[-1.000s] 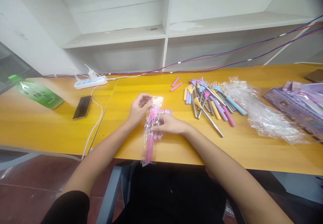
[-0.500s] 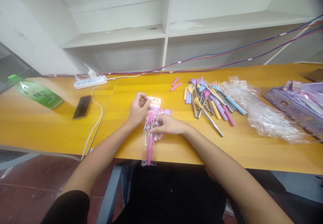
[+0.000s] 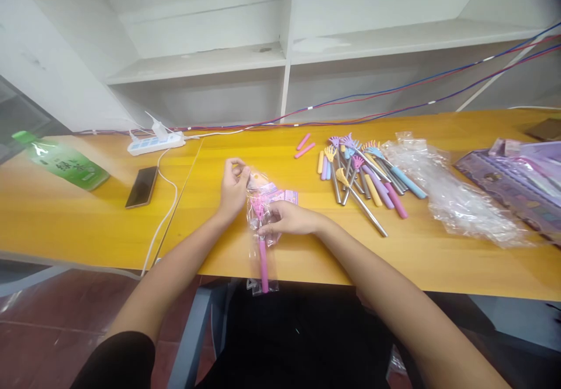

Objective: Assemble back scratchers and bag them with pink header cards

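A pink back scratcher point(image 3: 263, 259) with a claw head lies inside a clear plastic bag point(image 3: 255, 243) at the near edge of the yellow table point(image 3: 79, 225). My left hand point(image 3: 234, 187) pinches the top flap of the bag, fingers closed. My right hand point(image 3: 290, 218) presses the bag and the scratcher's neck against the table, fingers curled on it. The bag's lower end hangs past the table edge.
A pile of several coloured back scratchers point(image 3: 363, 170) lies to the right, with two loose pink handles point(image 3: 304, 146) behind. Crumpled clear bags point(image 3: 456, 193) and a purple box point(image 3: 512, 187) are further right. A phone point(image 3: 142, 186), power strip point(image 3: 156, 142) and green bottle point(image 3: 65, 164) sit left.
My left hand has pulled the bag's top flap down and leftward toward the table. The bagged scratcher slid slightly lower over the edge. My right hand stays nearly in place.
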A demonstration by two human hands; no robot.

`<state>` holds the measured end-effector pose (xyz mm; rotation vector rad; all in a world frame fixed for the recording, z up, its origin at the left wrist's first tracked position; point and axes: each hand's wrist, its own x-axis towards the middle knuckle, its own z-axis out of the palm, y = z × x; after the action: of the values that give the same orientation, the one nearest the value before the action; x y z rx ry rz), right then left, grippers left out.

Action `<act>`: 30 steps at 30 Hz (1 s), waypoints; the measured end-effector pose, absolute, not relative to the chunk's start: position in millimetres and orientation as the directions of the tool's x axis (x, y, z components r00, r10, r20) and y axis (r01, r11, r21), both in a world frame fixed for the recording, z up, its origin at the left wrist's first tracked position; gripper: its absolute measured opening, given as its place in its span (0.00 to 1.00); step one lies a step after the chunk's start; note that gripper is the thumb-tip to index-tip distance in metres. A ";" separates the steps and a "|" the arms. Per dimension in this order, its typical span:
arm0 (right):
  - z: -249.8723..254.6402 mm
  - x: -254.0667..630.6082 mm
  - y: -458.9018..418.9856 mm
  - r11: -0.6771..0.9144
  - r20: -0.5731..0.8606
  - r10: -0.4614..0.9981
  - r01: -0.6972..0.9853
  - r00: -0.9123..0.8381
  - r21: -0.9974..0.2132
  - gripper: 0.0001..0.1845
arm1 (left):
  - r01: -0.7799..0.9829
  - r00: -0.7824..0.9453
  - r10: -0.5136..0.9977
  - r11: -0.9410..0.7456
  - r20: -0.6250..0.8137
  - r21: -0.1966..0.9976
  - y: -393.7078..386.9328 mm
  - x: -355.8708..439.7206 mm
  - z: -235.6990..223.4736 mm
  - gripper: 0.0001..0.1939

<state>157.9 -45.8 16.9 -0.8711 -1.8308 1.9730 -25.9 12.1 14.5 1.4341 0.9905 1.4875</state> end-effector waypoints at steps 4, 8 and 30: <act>13.4 157.7 -44.9 -0.140 -0.204 0.583 0.150 -0.786 -0.979 0.28 | -0.068 0.000 0.942 -0.336 0.336 0.940 11.5 -29.4 17.1 0.09; 12.5 156.2 -45.4 -0.145 -0.205 0.606 0.147 -0.768 -0.978 0.28 | -0.029 0.061 0.960 -0.271 0.272 0.962 9.6 -30.0 18.5 0.12; -1.5 221.5 -9.1 0.293 0.027 0.944 0.793 -0.330 -0.534 0.28 | -0.010 0.131 0.972 -0.195 0.195 0.981 14.5 -27.6 7.8 0.33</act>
<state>221.5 -9.1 -1.5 -1.5692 -2.2300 0.6231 -27.6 14.5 7.8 1.4134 1.0132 1.2492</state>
